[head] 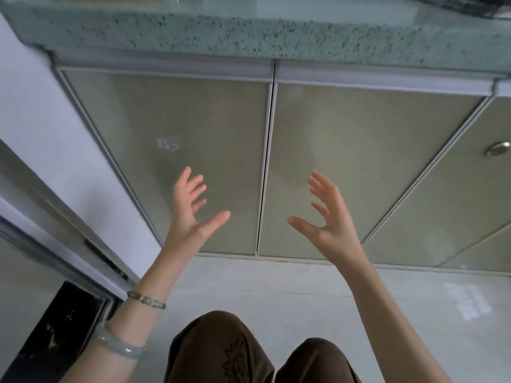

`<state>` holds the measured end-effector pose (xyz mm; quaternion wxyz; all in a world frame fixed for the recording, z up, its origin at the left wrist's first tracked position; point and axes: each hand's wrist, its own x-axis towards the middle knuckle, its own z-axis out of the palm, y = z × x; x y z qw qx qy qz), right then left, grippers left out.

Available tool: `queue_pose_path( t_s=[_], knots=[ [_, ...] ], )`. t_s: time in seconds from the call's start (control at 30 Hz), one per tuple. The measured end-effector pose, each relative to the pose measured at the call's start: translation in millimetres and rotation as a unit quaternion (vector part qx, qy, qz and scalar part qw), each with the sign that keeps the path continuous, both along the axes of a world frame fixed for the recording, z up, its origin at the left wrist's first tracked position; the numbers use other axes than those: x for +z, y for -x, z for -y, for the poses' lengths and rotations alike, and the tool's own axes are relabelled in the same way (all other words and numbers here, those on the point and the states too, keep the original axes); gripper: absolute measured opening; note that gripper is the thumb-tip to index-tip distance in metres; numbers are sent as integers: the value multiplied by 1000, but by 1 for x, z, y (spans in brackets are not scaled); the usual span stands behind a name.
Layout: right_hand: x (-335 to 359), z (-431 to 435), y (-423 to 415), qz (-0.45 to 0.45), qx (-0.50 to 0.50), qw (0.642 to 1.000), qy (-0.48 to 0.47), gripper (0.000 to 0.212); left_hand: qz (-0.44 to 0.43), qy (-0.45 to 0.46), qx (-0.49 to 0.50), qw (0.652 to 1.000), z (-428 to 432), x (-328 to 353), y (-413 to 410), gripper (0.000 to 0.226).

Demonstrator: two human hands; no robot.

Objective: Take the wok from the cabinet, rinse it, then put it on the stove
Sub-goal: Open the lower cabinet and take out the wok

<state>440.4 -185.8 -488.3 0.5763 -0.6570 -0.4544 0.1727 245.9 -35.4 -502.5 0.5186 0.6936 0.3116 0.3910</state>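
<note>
Two closed cabinet doors with frosted grey-green panels and pale metal frames stand under the counter, the left door (166, 128) and the right door (367, 150). My left hand (190, 214) is raised in front of the left door, fingers spread, holding nothing. In front of the right door, my right hand (329, 217) is likewise spread and empty. Neither hand touches a door. The wok is not in view. A dark strip at the top right corner (464, 6) may be the stove; it is too cropped to tell.
A speckled stone countertop edge (249, 37) overhangs the doors. Another cabinet door with a round metal knob (497, 148) is at the right. A white wall and sliding door frame (69, 217) close off the left. Pale floor tiles (276, 288) and my brown trousers (221, 352) are below.
</note>
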Motion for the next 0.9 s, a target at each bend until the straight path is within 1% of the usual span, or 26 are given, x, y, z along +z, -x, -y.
queue_pose_path(
  t_s=[0.2, 0.27, 0.3, 0.37, 0.43, 0.5, 0.6, 0.63, 0.7, 0.73, 0.77, 0.9],
  knots=[
    [54, -24, -8, 82, 15, 995, -59, 80, 77, 20, -10, 997, -6, 70, -33, 91],
    [73, -33, -12, 108, 15, 990, -84, 79, 117, 66, -31, 990, -11, 98, -46, 85],
    [82, -38, -15, 123, 12, 988, -96, 78, 147, 111, -51, 982, -14, 112, -54, 80],
    [95, -46, -21, 149, 5, 983, -110, 80, 204, 218, -94, 950, -21, 138, -70, 66],
    [105, -55, -27, 169, 1, 979, -114, 82, 240, 274, -108, 925, -28, 155, -84, 55],
    [112, -60, -33, 190, -2, 975, -115, 81, 268, 310, -110, 906, -34, 162, -97, 54],
    [121, -63, -40, 213, -7, 971, -111, 80, 290, 350, -96, 885, -42, 162, -110, 49],
    [122, -64, -42, 221, -11, 969, -111, 80, 295, 360, -92, 880, -44, 163, -113, 43],
    [123, -64, -44, 234, -16, 966, -108, 79, 300, 368, -98, 874, -45, 165, -117, 21],
    [123, -64, -44, 238, -16, 965, -106, 79, 306, 373, -99, 870, -44, 167, -118, 14],
    [123, -63, -44, 241, -15, 965, -105, 78, 313, 376, -101, 866, -42, 170, -118, 13],
    [128, -59, -43, 247, -21, 964, -95, 76, 324, 388, -104, 857, -39, 176, -114, 25]
  ],
)
